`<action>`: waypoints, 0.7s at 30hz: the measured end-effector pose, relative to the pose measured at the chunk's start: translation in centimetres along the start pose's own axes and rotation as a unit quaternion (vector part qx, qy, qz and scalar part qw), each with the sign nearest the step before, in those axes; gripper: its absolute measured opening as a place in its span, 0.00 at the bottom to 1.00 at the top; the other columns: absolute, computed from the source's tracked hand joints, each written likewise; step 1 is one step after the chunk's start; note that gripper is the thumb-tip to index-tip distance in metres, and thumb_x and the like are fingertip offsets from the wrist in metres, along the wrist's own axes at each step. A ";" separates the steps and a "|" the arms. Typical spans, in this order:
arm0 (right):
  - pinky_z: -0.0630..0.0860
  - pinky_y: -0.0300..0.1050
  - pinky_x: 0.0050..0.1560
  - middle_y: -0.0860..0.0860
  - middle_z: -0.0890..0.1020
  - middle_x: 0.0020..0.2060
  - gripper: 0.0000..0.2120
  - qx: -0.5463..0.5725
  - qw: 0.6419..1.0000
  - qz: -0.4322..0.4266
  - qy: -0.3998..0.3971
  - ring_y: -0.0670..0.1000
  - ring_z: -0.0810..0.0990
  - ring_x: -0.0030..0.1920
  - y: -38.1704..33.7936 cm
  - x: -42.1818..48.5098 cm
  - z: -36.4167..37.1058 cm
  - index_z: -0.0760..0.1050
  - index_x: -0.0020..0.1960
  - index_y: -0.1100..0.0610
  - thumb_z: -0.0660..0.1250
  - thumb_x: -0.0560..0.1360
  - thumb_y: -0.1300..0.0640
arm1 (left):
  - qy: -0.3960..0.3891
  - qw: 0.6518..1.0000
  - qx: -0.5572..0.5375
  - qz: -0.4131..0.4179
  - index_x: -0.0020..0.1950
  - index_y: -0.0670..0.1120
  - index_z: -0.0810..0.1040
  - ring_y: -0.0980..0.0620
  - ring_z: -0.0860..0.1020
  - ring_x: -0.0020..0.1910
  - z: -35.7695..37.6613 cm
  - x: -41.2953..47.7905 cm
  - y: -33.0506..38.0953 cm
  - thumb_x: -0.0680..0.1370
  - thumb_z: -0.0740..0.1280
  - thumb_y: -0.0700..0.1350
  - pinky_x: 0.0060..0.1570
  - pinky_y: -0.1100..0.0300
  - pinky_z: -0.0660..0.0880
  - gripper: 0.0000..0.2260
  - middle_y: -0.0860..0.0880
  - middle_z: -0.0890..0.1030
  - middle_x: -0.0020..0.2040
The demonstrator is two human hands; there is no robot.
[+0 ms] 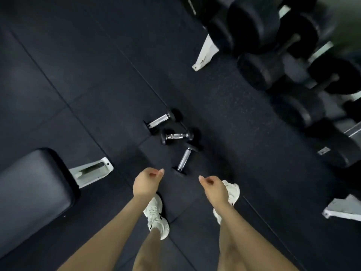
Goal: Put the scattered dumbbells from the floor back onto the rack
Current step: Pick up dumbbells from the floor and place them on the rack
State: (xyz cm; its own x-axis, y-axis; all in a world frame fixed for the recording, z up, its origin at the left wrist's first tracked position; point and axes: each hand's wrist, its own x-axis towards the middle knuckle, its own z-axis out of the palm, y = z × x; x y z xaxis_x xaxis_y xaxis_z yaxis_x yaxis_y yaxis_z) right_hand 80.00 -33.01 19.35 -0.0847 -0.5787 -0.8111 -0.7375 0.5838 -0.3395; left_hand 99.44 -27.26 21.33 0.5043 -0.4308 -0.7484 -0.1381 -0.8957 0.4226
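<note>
Three small black dumbbells with chrome handles lie close together on the dark rubber floor: a far one (159,120), a middle one (177,136) and a near one (184,159). My left hand (145,182) hangs with loosely curled fingers, holding nothing, just left of the near dumbbell. My right hand (214,187) hangs the same way, holding nothing, to the right of that dumbbell. The dumbbell rack (206,53), with white legs, runs along the upper right and carries several large black dumbbells (252,26).
A padded grey bench (33,188) with a white foot (91,172) stands at the left. My two white shoes (156,216) stand on the floor below the hands. Another white rack foot (341,210) juts out at the lower right.
</note>
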 end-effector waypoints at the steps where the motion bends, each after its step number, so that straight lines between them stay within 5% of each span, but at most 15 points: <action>1: 0.74 0.49 0.55 0.53 0.83 0.48 0.19 0.007 1.000 0.011 0.000 0.56 0.80 0.51 0.8 1.3 1.6 0.76 0.53 0.58 0.65 0.75 0.43 | -0.009 1.000 0.016 0.003 0.46 0.48 0.77 0.49 0.78 0.47 0.7 1.8 -1.0 0.76 0.64 0.54 0.43 0.59 0.68 0.10 0.51 0.79 0.40; 5: 0.72 0.46 0.54 0.52 0.83 0.51 0.21 0.029 0.999 0.031 0.003 0.55 0.80 0.54 4.1 7.8 6.8 0.76 0.58 0.59 0.65 0.75 0.43 | -0.047 0.998 0.046 0.024 0.47 0.49 0.76 0.50 0.77 0.48 4.7 8.7 -4.1 0.77 0.63 0.55 0.46 0.59 0.69 0.10 0.53 0.78 0.44; 10: 0.72 0.45 0.56 0.52 0.80 0.51 0.21 0.090 0.995 0.038 -0.007 0.54 0.79 0.56 7.3 17.3 12.3 0.74 0.61 0.60 0.67 0.75 0.46 | -0.122 0.991 0.040 0.045 0.62 0.48 0.76 0.47 0.76 0.61 12.2 18.1 -7.6 0.80 0.57 0.48 0.61 0.57 0.70 0.13 0.48 0.79 0.59; 16: 0.73 0.44 0.56 0.51 0.78 0.53 0.25 0.127 0.991 0.017 -0.033 0.52 0.78 0.55 10.7 30.1 18.9 0.70 0.65 0.57 0.69 0.74 0.46 | -0.171 0.984 -0.004 0.058 0.64 0.48 0.74 0.52 0.73 0.62 22.2 29.4 -9.9 0.80 0.59 0.49 0.58 0.61 0.67 0.14 0.51 0.76 0.62; 21: 0.71 0.30 0.36 0.51 0.80 0.46 0.17 0.218 0.964 0.056 -0.142 0.45 0.78 0.42 12.3 36.5 22.5 0.74 0.60 0.61 0.69 0.75 0.53 | -0.250 0.965 -0.061 0.053 0.66 0.46 0.72 0.53 0.75 0.59 28.3 36.4 -10.2 0.78 0.60 0.56 0.54 0.64 0.71 0.21 0.51 0.77 0.60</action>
State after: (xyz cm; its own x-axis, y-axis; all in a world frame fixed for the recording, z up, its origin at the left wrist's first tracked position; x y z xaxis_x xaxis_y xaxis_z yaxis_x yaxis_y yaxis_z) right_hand 82.91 -34.13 -25.12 0.0860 -0.3557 -0.9306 -0.3767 0.8532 -0.3609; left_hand 95.08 -36.93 -24.62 0.0154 -0.5450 -0.8383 -0.0501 -0.8378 0.5437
